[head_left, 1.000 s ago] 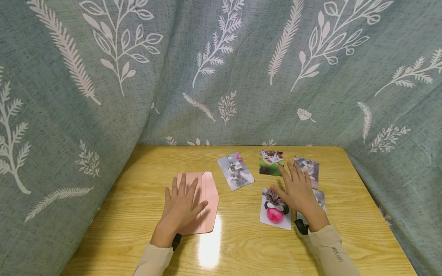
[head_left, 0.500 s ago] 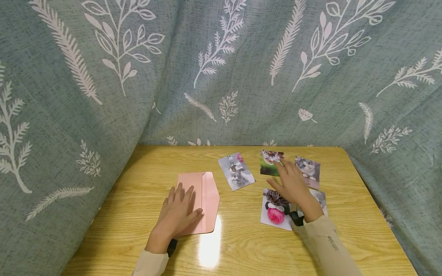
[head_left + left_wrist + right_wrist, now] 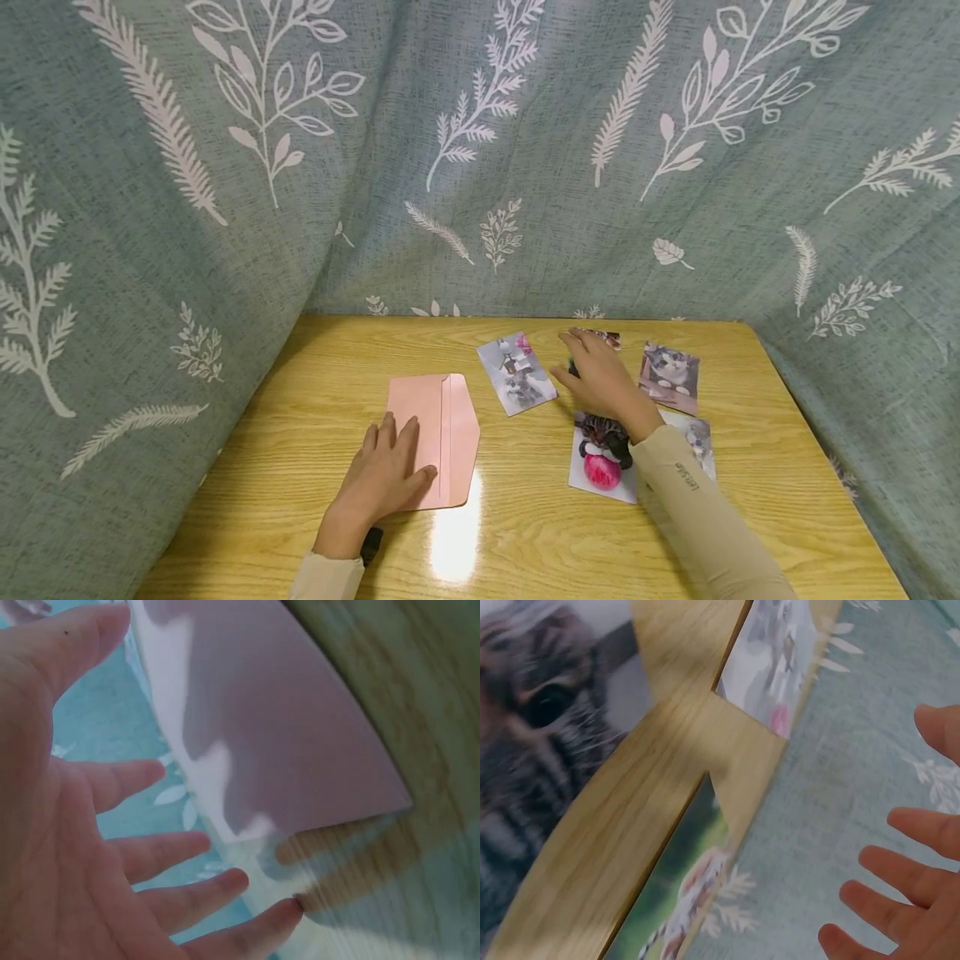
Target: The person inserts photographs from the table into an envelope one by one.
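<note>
My left hand (image 3: 381, 471) is spread over the left part of a pink envelope (image 3: 459, 433), fingers extended. In the left wrist view a gap shows between these fingers and the envelope (image 3: 277, 727), whose surface carries the hand's shadow. My right hand (image 3: 600, 375) hovers over a tiger picture card (image 3: 609, 340), covering most of it in the head view; its fingers are parted and hold nothing. Under the right wrist lies a card of a cat with a pink ball (image 3: 602, 472). In the right wrist view the tiger card (image 3: 686, 877) lies flat on the wood.
A grey cat card (image 3: 517, 375) lies tilted between the envelope and the right hand. To the right are another cat card (image 3: 670, 377) and a partly covered one (image 3: 697, 437). A patterned green-blue curtain (image 3: 480, 167) closes off the table's (image 3: 525, 542) back and sides.
My right hand has moved left from beside the right-hand cat card to above the tiger card, uncovering the right-hand cards. My left hand has drawn back slightly toward the envelope's near-left part.
</note>
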### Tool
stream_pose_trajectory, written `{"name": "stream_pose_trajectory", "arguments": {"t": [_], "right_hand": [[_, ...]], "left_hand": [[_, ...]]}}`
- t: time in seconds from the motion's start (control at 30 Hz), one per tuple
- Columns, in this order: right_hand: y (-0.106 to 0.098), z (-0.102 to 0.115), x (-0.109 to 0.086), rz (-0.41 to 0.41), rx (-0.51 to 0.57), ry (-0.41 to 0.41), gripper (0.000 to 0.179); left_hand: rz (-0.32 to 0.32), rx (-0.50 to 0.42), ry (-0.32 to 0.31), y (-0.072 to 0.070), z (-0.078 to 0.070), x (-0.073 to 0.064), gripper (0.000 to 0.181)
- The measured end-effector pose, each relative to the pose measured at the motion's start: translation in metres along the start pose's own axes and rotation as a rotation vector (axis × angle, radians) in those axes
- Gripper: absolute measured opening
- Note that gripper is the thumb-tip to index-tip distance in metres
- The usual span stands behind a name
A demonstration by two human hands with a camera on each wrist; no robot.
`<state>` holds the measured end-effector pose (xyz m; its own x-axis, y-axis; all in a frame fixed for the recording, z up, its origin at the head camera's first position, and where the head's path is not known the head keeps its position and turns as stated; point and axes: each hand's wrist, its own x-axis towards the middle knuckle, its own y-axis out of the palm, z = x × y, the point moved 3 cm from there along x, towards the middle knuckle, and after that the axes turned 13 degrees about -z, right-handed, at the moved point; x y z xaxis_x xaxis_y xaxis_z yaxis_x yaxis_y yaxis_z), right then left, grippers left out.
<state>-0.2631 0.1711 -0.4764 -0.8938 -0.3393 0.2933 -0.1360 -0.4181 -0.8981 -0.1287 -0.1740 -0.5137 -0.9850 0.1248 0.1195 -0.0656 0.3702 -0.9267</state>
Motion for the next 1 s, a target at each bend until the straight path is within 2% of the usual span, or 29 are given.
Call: {"name": "stream_pose_trajectory", "arguments": {"t": [0.23, 0.53, 0.7, 0.83, 1.0], "right_hand": [[0.018, 0.002, 0.028, 0.021, 0.066, 0.004, 0.062], [0.045, -0.003, 0.067, 0.109, 0.192, 0.096, 0.057], [0.057, -0.004, 0.081, 0.165, 0.267, 0.15, 0.056], [0.065, -0.006, 0.086, 0.204, 0.246, 0.166, 0.058], [0.074, -0.007, 0.09, 0.234, 0.17, 0.139, 0.061]], "left_hand": [[0.036, 0.006, -0.026, 0.0, -0.001, -0.001, 0.08], [0.065, 0.018, -0.03, 0.001, -0.004, -0.002, 0.082], [0.065, 0.018, -0.035, 0.003, -0.004, -0.003, 0.083], [0.066, 0.013, -0.035, 0.004, -0.004, -0.004, 0.084], [0.072, 0.002, -0.034, 0.005, -0.003, -0.005, 0.085]]}}
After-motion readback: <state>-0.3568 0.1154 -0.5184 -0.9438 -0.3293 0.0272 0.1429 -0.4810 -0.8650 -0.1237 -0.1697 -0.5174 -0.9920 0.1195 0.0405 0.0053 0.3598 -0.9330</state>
